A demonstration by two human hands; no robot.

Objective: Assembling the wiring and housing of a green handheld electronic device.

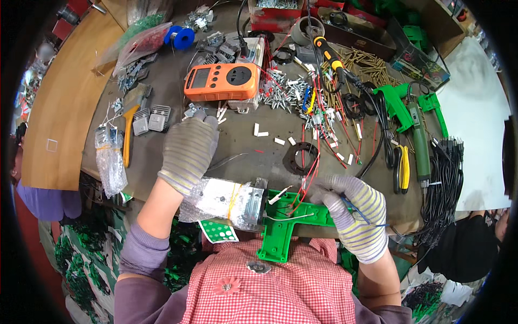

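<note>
The left hand rested open on a bubble-wrapped package at the near table edge — beside the green plastic housing. The right hand gripped the housing's right end, pinching a blue wire. An orange meter lay farther back — a white green-dotted label sat just below the package.

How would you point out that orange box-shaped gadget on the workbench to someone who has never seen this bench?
Start at the dark cluttered workbench and look to its far side, just beyond the gloved left hand. There lies the orange meter, a flat rectangular box with a grey screen at its left end and a round black socket at its right. It is the only large orange block among the grey metal parts and loose screws.
</note>
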